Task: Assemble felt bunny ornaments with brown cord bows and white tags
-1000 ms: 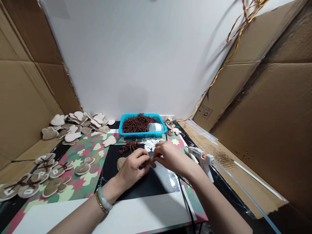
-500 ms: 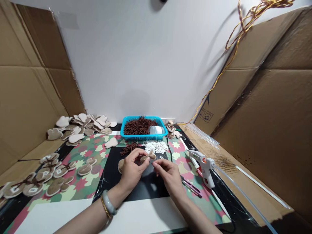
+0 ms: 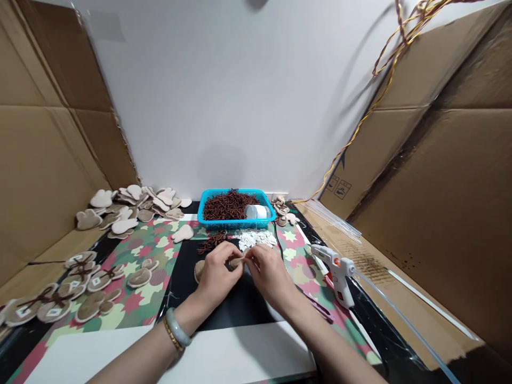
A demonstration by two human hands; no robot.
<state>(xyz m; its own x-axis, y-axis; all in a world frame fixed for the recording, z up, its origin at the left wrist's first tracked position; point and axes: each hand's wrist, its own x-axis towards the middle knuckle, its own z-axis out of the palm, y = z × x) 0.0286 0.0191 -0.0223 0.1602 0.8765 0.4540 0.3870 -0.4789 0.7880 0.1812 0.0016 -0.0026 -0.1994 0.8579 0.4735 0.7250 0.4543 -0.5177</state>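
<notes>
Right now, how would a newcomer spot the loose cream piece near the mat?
Start at the blue basket by the wall, then the black mat in front. At the mat's far left corner, find the cream animal-shaped piece. It lies alone, pale side up, unlike the overlapping pieces in the pile farther left.

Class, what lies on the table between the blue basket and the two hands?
In the head view, dark brown ties lie between the blue basket and the left hand, and small white pieces between it and the right hand.
</notes>
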